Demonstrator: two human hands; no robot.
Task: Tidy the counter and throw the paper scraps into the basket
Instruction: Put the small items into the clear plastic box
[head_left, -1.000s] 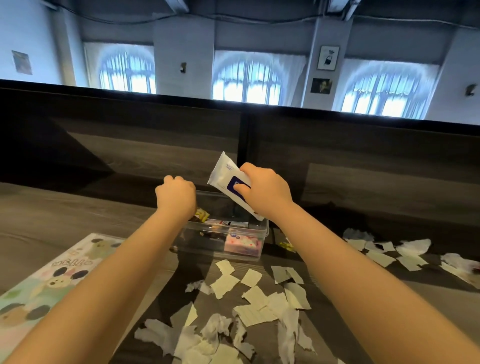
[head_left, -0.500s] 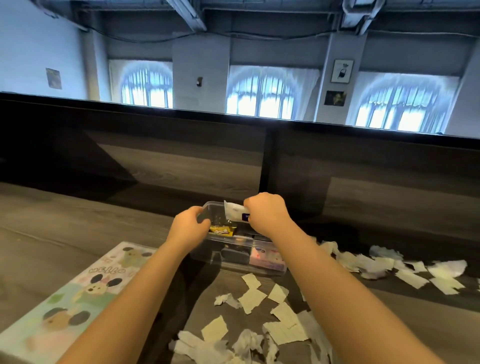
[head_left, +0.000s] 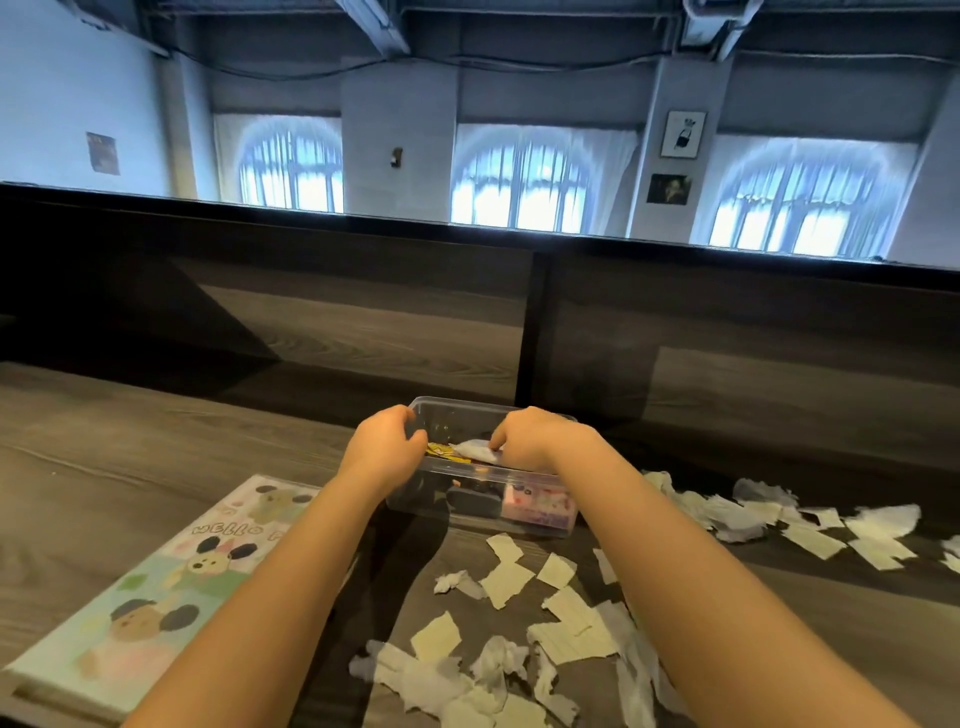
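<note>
Now, head view: looks down over both forearms onto a dark wooden counter (head_left: 104, 452).
Left hand (head_left: 387, 457): curled round the left end of a clear box (head_left: 415, 501), steadying it.
Right hand (head_left: 530, 436): fingers bent down onto a white packet (head_left: 475, 451), pinching it inside the box.
Inside the box: a yellow wrapper (head_left: 440, 450) just beside the packet, a pink pack (head_left: 540, 506) lower at the right; other dark things too dim to name.
Paper scraps (head_left: 506, 582): all on the counter, none seen in the box; one patch in front of the box, a second to its right.
Basket: none in view, unless meant by the clear box; cannot tell.
Risk: scraps probably swept off the near edge by a low forearm on the way back; light box possibly tipped by a pull at the left end against the push down at the right.
Count: two hands, one box, one packet, one picture book (head_left: 156, 587), two scrap patches, pieces too many and too overlapped to count singly.
</note>
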